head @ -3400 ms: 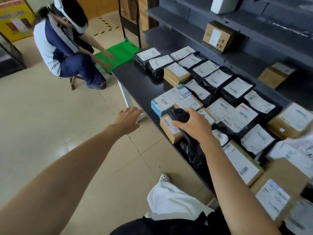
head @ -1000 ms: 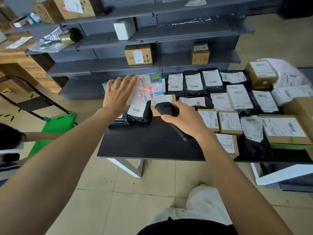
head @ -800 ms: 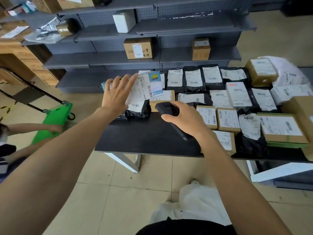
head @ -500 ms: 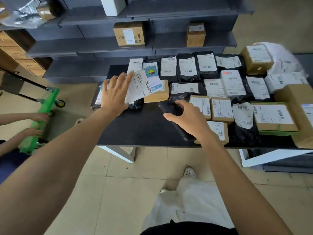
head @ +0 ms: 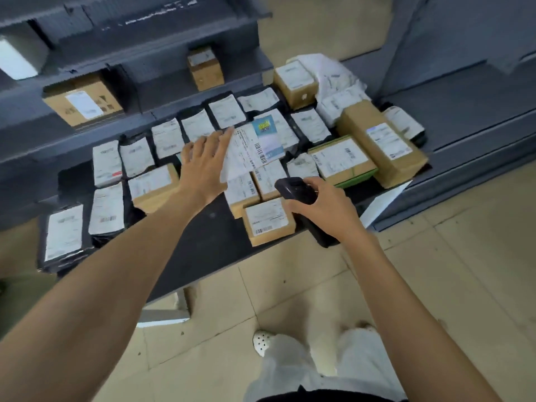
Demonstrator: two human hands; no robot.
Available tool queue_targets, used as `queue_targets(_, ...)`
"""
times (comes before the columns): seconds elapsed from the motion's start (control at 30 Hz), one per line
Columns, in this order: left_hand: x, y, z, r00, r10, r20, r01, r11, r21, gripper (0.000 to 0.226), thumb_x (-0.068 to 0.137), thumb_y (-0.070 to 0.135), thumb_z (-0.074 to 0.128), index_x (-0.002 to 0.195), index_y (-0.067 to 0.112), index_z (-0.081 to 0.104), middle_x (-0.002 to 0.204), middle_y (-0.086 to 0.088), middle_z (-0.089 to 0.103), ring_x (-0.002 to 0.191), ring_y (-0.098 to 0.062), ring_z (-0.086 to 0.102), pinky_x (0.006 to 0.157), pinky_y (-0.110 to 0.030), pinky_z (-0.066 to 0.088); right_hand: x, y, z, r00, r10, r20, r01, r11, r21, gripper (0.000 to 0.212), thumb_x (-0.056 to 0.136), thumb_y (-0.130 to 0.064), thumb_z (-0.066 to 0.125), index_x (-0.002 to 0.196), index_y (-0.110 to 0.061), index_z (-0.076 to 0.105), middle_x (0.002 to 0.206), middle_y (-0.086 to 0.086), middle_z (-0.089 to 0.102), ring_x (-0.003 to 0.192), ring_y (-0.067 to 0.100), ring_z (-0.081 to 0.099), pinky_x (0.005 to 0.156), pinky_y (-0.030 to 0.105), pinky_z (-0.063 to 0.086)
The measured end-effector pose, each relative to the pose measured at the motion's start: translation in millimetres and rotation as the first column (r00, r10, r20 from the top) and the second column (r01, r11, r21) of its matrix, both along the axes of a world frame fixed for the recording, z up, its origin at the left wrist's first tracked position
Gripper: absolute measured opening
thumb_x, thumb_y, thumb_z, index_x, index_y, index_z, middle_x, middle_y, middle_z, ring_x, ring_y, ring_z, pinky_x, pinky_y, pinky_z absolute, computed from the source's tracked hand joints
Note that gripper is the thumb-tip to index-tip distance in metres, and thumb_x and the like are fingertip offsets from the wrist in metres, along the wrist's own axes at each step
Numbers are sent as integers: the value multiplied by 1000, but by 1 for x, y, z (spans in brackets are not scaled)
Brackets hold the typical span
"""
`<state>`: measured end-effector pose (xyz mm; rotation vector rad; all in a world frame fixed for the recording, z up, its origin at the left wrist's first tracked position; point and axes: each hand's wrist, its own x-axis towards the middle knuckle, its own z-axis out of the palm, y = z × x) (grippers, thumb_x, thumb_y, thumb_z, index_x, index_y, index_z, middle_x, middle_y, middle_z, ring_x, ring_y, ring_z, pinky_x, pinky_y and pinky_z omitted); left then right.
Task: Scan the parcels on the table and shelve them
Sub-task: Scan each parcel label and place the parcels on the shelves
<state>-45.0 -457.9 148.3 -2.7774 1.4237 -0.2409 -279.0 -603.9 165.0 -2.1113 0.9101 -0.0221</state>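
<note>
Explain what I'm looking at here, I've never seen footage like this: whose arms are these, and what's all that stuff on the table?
There is no machine here. A person wears a camera on the head, so this single picture looks down along their own arms. The black table is covered with parcels: brown boxes and black bags, all with white labels. The left hand lies with straight fingers on a blue-and-white box. The right hand grips a black scanner. Grey shelves holding more boxes stand behind the table.
</note>
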Motion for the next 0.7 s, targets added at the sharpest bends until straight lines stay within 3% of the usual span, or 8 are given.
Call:
queue_targets(0.23,-98,-153,8,966,-252,63,250,968,31,124,65,28,86,158,25,4,151,-6,32,133,-32,34,110,-50,28,-121,-104,5,977,-205,58,206,979,-9,68,74,-63,71,135,-37,54,122,-9,67,110,19,62,91,41,54)
queue_targets(0.4,-205,-270,-1,906,-416,82,415,909,28,120,66,40,83,158,19,9,146,-10,41,129,-34,41,103,-50,34,-233,-190,3,936,-346,60,350,935,-65,74,74,-64,70,138,-31,52,123,-3,66,114,23,60,93,45,53)
queue_targets(0.5,-278,-342,-8,858,-510,70,513,857,-40,114,70,53,72,158,18,8,143,-11,45,122,-34,45,98,-49,36,-300,-238,5,901,-427,81,433,899,-73,69,76,-59,72,136,-29,54,119,-5,67,106,20,63,88,39,54)
queue_targets(0.6,-346,-406,-11,810,-586,21,586,810,-22,131,61,45,85,158,21,2,146,-9,42,124,-33,47,98,-51,39,-361,-281,9,846,-521,115,530,845,-69,68,78,-55,74,137,-26,55,117,-5,68,103,18,64,84,35,53)
queue_targets(0.7,-401,-466,-17,734,-679,-10,679,734,36,132,61,47,87,158,21,1,145,-9,41,123,-31,47,100,-49,39,-417,-313,8,765,-628,144,639,768,-45,61,81,-47,75,135,-25,57,111,-6,67,95,15,59,76,28,44)
